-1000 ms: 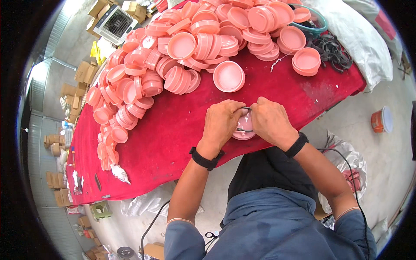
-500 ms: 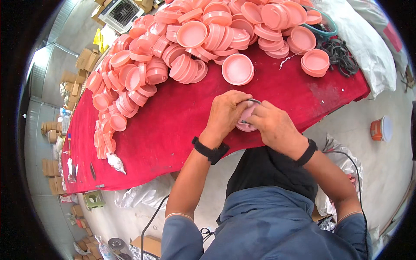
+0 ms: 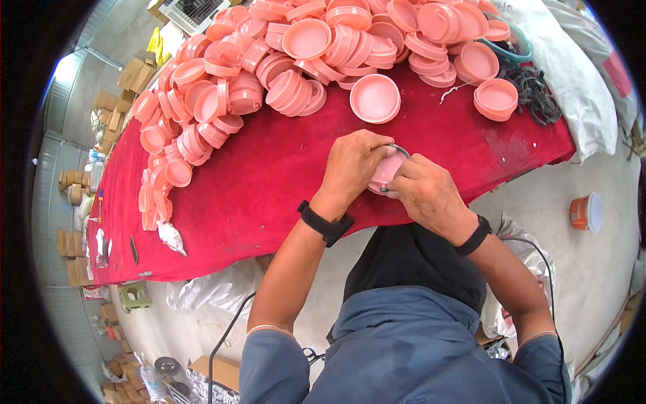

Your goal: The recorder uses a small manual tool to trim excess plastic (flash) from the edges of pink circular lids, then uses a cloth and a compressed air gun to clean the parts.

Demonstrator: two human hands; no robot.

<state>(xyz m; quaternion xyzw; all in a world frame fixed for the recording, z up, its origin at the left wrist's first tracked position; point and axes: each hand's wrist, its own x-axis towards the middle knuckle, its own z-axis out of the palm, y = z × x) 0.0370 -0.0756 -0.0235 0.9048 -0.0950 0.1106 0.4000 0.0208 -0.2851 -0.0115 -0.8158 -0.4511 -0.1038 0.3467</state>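
Hands meet just right of the frame's centre, over the near edge of a red-covered table [image 3: 256,195]. Between them sits a pink lid [image 3: 386,172], small and round, mostly hidden; only a sliver of its face shows between the two sets of knuckles. A thin dark ring [image 3: 400,149] curves along the lid's upper rim, peeking out just above the fingers.

The left hand [image 3: 353,165] closes over the lid from the left, fingers curled down across its top and thumb side tucked beneath, so the grasp is tight around the lid's left half. The right hand [image 3: 425,192] presses in from the lower right, fingers bent and fingertips touching the lid's edge and the ring; it is closed on the lid too, though exactly which fingers pinch the ring cannot be told.

Both forearms rise from the lower edge of the frame and angle inward, the left one steeper, the right one coming in from the lower right. Each wrist wears a black band.

Above the hands, a single upturned pink lid [image 3: 375,98] lies alone on the cloth. Beyond it, a large heap of pink lids [image 3: 269,67] fills the upper part of the frame and trails down the left side. A tangle of dark rings [image 3: 535,91] lies at upper right.
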